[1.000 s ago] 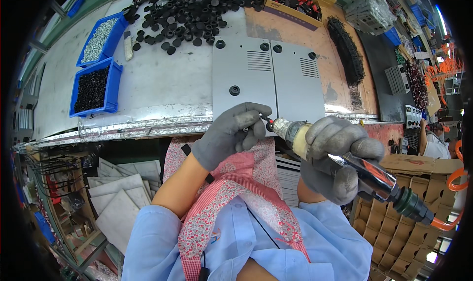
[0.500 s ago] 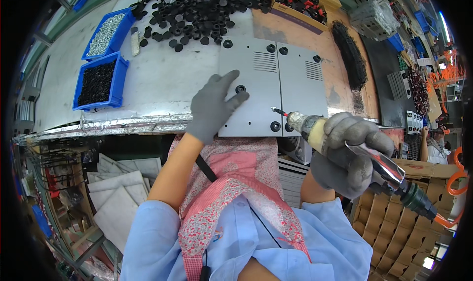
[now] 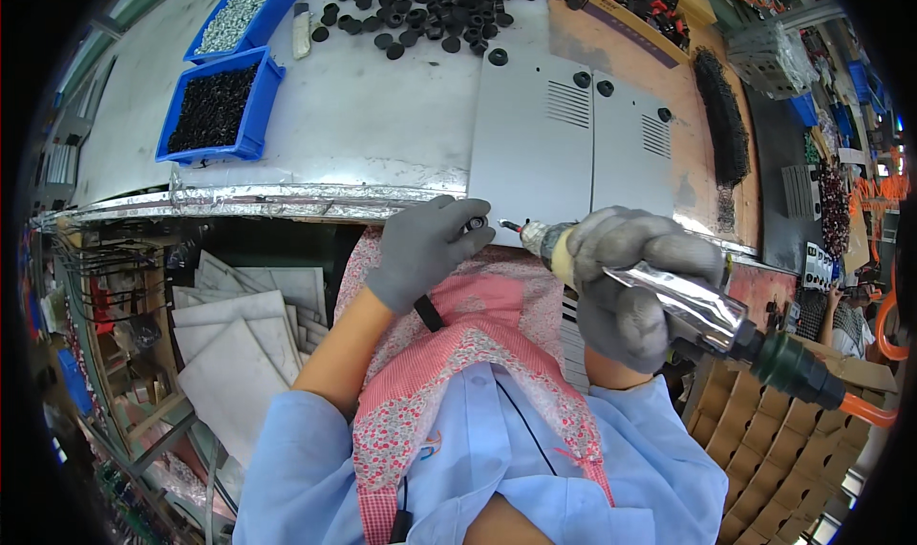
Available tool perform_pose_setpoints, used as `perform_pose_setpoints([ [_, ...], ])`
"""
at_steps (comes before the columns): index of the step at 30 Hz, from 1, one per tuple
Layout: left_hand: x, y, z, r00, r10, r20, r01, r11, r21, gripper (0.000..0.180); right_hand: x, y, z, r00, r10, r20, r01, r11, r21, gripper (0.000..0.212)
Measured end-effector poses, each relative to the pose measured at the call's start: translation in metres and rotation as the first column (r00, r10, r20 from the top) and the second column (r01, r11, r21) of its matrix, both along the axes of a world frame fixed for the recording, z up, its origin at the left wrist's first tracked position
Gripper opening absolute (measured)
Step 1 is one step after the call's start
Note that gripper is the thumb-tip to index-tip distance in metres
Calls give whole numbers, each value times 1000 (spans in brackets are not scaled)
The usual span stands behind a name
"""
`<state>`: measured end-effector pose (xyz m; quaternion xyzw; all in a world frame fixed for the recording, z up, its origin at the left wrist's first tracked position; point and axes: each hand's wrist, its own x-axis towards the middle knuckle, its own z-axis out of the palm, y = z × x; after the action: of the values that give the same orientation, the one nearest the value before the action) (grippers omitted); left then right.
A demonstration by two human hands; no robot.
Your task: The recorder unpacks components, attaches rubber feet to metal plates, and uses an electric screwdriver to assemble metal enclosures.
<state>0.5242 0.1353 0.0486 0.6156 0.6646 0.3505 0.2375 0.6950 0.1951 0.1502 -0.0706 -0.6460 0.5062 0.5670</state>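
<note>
My left hand (image 3: pixel 432 244), in a grey glove, pinches a small round black foot (image 3: pixel 475 223) at the near left corner of a grey metal panel (image 3: pixel 525 163). In my right hand (image 3: pixel 642 282), also gloved, is a powered screwdriver (image 3: pixel 683 306), held slantwise with its tip just right of that foot. A second grey panel (image 3: pixel 630 168) lies against the first one's right side. Both panels have slots and black feet at their far corners. My right hand and the screwdriver cover part of their near edge.
Loose black round feet (image 3: pixel 411 15) lie scattered at the back. Blue bins of silvery pieces (image 3: pixel 239 15) and small black pieces (image 3: pixel 212 110) stand at left. A carton of red and black parts (image 3: pixel 645 15) and a black mesh bundle (image 3: pixel 721 115) are at right; an orange hose (image 3: pixel 867 411) trails from the screwdriver.
My left hand has brought the foot from the middle of the left panel to its near left corner. The screwdriver has moved left and nearer, its tip now beside the foot. The view has shifted.
</note>
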Motion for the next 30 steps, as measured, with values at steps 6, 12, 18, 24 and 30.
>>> perform_pose_setpoints([
  [6, 1, 1, -4, 1000, 25, -9, -25, 1000, 19, 24, -12, 9, -26, 988, 150, -19, -151, 988, -37, 35],
  [12, 1, 1, -9, 999, 28, -40, -25, 998, 62, 29, -20, 8, -33, 970, 100, 221, -74, 990, -123, 37],
  [18, 5, 0, -13, 996, 75, -52, -70, 994, 87, 30, -33, 10, -31, 955, 153, 255, -134, 987, -92, 28],
  [24, 5, 0, -10, 997, 67, -38, -63, 993, 99, 30, -37, 5, -26, 964, 80, 252, -8, 962, -274, 20],
  [30, 3, 6, -8, 1000, -16, -1, 16, 995, 94, 29, -30, 9, -11, 955, 128, 268, -40, 949, -312, 31],
])
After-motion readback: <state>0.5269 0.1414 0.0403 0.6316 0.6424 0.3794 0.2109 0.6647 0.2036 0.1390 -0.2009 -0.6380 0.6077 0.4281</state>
